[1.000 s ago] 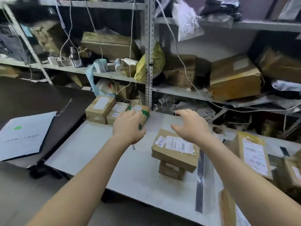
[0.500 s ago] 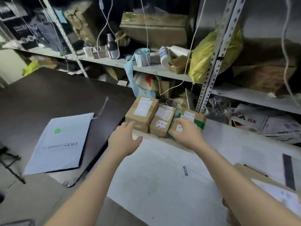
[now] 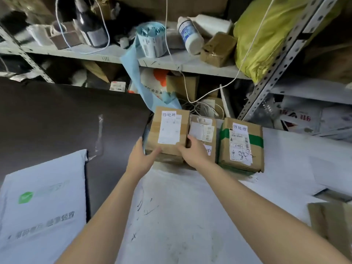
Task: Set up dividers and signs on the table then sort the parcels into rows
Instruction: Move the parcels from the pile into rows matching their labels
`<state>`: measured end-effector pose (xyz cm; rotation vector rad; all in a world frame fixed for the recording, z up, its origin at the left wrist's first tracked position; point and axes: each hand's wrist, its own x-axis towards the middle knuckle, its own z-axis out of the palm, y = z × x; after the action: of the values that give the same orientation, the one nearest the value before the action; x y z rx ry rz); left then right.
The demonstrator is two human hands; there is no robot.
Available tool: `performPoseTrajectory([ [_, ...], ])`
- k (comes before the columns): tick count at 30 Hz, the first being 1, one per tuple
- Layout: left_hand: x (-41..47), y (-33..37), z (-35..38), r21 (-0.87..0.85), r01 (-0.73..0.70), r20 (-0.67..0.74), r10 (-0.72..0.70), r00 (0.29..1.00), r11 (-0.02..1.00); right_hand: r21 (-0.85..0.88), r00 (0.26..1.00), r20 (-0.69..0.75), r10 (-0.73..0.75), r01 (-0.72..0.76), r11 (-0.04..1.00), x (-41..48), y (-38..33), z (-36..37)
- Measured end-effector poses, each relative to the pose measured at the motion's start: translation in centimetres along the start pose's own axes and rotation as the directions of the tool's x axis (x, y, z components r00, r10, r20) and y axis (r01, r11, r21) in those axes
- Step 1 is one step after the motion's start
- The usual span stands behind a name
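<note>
The scuffed white desk (image 3: 181,216) fills the centre and lower right. At its far edge, mid-frame, stand a white-labelled brown cardboard parcel (image 3: 169,130), a smaller brown parcel (image 3: 202,128) touching it, and a green-taped brown parcel (image 3: 242,147). The dark desk (image 3: 57,115) at left carries a pale grey mailer bag (image 3: 42,202).

The right hand (image 3: 192,153) covers the lower left part of the middle brown cardboard parcel (image 3: 204,128); its label print is blurred. The left hand (image 3: 141,159) covers the near left corner of the left brown cardboard parcel (image 3: 171,130). The white plastic mailer bag (image 3: 43,197) is cut off by the left and bottom edges. The plain brown cardboard box (image 3: 331,220) is cut off by the right edge.
</note>
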<state>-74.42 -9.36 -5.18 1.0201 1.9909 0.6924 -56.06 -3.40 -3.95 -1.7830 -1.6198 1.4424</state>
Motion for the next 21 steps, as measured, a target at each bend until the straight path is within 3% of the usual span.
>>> performPoseTrajectory([
  [3, 2.7, -0.9, -0.1, -0.073, -0.063, 0.101, 0.070, 0.992, 0.995, 0.003, 0.994, -0.096, 0.061, -0.061, 0.998, 1.1, -0.3, 1.3],
  [10, 2.7, -2.7, -1.5, -0.216, -0.151, 0.157, 0.186, 0.970, 0.965, 0.096, 0.971, -0.189, 0.149, -0.133, 0.986, -0.3, 0.9, 4.3],
  [21, -5.2, -0.6, -5.2, -0.137, -0.373, 0.033, 0.380, 0.924, 0.918, 0.236, 0.950, -0.308, 0.043, 0.032, 0.971, -10.6, -2.5, 3.4],
])
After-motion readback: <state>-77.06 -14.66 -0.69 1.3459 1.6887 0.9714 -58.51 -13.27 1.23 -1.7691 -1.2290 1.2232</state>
